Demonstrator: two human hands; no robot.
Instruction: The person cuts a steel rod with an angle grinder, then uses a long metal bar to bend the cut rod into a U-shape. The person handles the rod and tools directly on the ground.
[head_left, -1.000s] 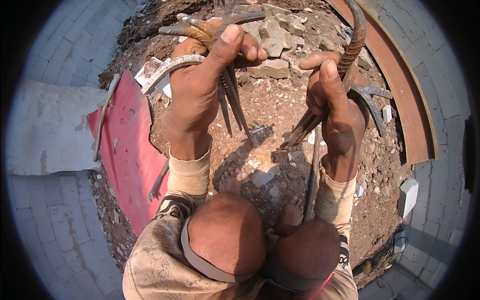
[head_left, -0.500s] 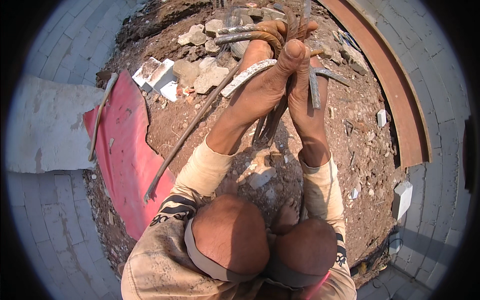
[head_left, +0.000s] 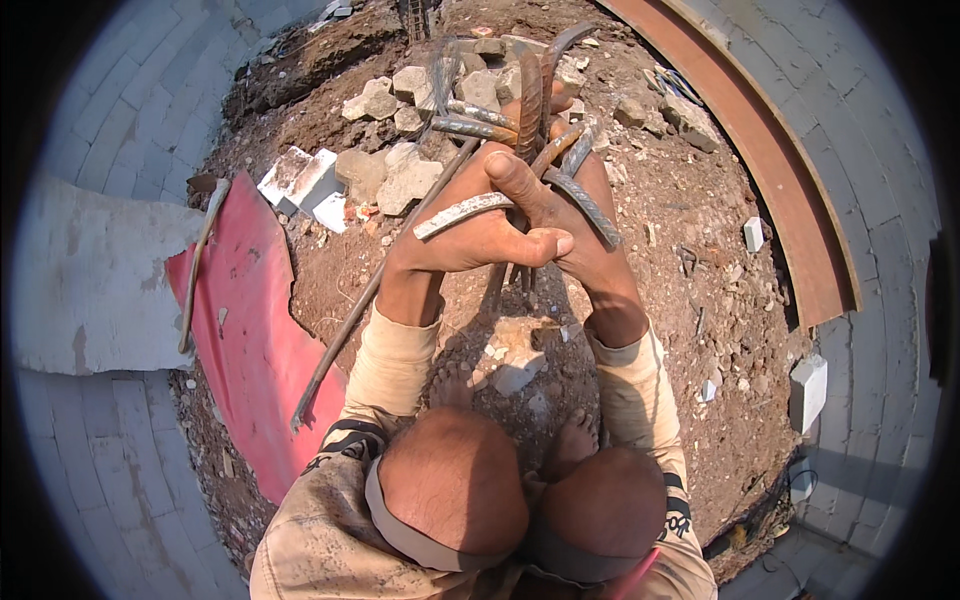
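Several steel reinforcing bars (head_left: 529,103) with bent, hooked ends stand as a bundle between my two hands, some rusty brown and others grey. My left hand (head_left: 465,232) is closed round the bundle from the left, its thumb pointing right. From the other side my right hand (head_left: 585,245) grips the same bars, its thumb crossing over toward the left hand. One pale curved bar end (head_left: 462,214) lies over the back of my left hand, and a ribbed grey one (head_left: 585,208) bends across my right. Fingers on the far side are mostly hidden. Lower bar ends drop toward the soil.
A long rod (head_left: 345,338) slants across a pink sheet (head_left: 262,350) at left, near a wooden-handled tool (head_left: 203,265). Broken paving blocks (head_left: 408,178) and white block pieces (head_left: 300,182) lie ahead. A brown board (head_left: 760,160) runs along the right-hand block wall (head_left: 880,220).
Both hands have come lower and nearer with the bars. My thumbs, upright and side by side before, now cross over the bundle. The hooked ends have turned and spread.
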